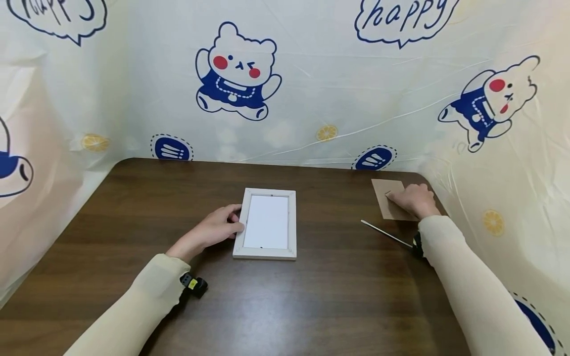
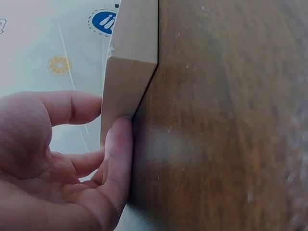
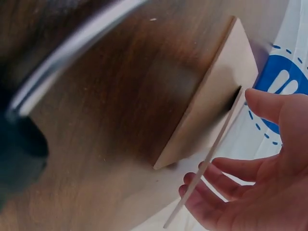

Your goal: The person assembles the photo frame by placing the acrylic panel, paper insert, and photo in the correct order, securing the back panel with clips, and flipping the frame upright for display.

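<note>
A white picture frame (image 1: 238, 249) lies flat near the middle of the table, a plain white sheet (image 1: 267, 222) inside it. My left hand (image 1: 220, 227) grips its left side; in the left wrist view, thumb and fingers sit against the pale wooden edge (image 2: 134, 36). Toward the back right lies a thin brown backing board (image 1: 387, 207), partly covered by my right hand (image 1: 414, 200). The right wrist view shows a thin strip (image 3: 211, 151), seen edge-on, angled up from this board (image 3: 216, 86). Thumb and fingers of the right hand (image 3: 264, 173) hold that strip.
A slim metal rod (image 1: 385, 234), its far end hidden by the right wrist, lies in front of the backing board on the brown wooden table (image 1: 156, 207). A patterned curtain (image 1: 303, 74) hangs behind the table and along both sides.
</note>
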Available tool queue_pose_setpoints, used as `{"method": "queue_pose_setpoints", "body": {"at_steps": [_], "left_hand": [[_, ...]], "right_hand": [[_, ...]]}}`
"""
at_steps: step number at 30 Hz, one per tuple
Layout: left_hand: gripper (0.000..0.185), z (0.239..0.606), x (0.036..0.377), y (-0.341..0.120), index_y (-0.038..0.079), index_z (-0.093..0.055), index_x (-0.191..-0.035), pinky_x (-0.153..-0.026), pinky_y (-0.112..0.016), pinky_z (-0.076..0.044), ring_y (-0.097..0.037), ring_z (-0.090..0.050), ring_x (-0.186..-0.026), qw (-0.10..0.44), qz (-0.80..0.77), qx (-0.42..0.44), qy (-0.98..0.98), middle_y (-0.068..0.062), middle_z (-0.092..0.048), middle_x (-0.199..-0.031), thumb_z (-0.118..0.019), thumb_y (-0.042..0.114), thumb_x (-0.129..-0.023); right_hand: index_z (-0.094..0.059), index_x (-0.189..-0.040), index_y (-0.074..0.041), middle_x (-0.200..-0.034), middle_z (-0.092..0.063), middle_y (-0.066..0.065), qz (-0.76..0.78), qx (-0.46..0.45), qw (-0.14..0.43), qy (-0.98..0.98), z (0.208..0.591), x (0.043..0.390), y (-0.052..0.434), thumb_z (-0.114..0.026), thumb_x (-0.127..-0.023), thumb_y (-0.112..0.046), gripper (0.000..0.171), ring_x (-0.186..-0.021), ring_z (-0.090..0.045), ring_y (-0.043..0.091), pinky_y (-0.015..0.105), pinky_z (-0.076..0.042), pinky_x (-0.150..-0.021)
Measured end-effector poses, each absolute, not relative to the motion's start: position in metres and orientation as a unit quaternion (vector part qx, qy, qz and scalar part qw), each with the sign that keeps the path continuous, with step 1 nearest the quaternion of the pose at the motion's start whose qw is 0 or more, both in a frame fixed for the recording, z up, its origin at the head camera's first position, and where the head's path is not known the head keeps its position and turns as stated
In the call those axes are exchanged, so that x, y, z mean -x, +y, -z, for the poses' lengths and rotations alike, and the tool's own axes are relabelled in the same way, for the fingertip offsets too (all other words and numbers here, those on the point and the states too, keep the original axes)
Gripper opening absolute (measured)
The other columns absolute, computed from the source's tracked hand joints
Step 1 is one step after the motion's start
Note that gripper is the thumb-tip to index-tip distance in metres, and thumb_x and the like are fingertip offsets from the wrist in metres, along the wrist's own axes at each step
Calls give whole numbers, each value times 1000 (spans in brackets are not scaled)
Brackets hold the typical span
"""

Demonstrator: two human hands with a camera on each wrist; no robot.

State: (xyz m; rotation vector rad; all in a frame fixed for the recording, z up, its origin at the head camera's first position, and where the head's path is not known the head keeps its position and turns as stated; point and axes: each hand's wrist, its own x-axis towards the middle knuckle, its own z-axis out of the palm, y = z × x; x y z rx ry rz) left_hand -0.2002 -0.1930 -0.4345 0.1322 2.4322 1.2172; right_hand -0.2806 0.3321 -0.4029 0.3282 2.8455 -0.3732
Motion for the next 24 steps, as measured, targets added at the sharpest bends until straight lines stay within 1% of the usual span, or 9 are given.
{"method": "queue_pose_setpoints", "body": {"at_steps": [5, 12, 19, 21, 24], "left_hand": [[71, 435, 200, -191, 1, -34, -163, -90, -38, -59, -27, -61, -104, 212, -436, -51, 873, -17, -53, -122, -63, 21, -102], [70, 434, 200, -191, 1, -33, -163, -91, -39, -58, -27, -62, -104, 214, -438, -51, 871, -18, -53, -123, -62, 20, -103], [70, 436, 203, -192, 1, -33, -164, -90, -38, -58, -26, -62, -103, 214, -436, -48, 873, -17, -53, -122, -62, 20, -103], [70, 436, 203, -193, 1, -33, -164, -90, -38, -58, -26, -62, -102, 215, -436, -47, 873, -17, -53, -122, -62, 20, -103], [70, 436, 203, -193, 1, -32, -164, -90, -38, -58, -26, -62, -102, 217, -436, -50, 872, -17, -54, -122, -62, 20, -103]], "right_hand": [[-44, -140, 25, -138, -29, 49, 126, -127, 139, 974, 408, 282, 332, -49, -101, -50, 84, -123, -35, 65, 73, -42, -98], [-43, -141, 24, -140, -31, 50, 118, -125, 148, 974, 409, 284, 331, -46, -103, -51, 84, -126, -35, 66, 73, -42, -101], [-45, -140, 24, -140, -35, 48, 130, -125, 143, 973, 410, 288, 335, -53, -102, -49, 83, -126, -39, 63, 69, -41, -106], [-48, -138, 23, -138, -39, 47, 141, -126, 139, 972, 410, 287, 338, -56, -101, -50, 83, -123, -42, 60, 68, -42, -106], [-50, -135, 23, -132, -45, 43, 157, -129, 130, 970, 409, 286, 342, -60, -99, -52, 84, -115, -48, 54, 64, -45, -102]]}}
